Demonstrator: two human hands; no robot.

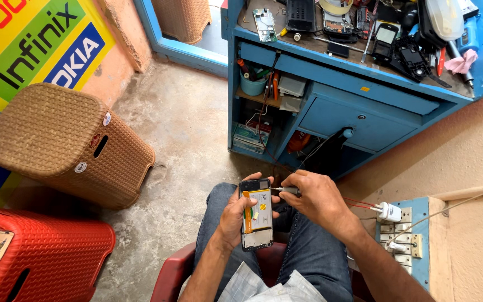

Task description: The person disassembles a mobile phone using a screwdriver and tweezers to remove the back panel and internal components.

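Observation:
An opened phone point(256, 214) with its back cover off lies over my lap, showing a white and orange battery and bare circuit boards. My left hand point(233, 215) grips it along its left side. My right hand point(315, 198) holds a small screwdriver point(286, 190) whose tip touches the phone's upper right edge. I sit on a red chair point(169, 274) in blue jeans.
A blue workbench point(359, 106) stands ahead, its top crowded with phone parts and tools. A brown woven stool point(62, 145) and a red plastic stool point(40, 254) sit at left. A switchboard point(406, 235) with plugged chargers is on the right wall.

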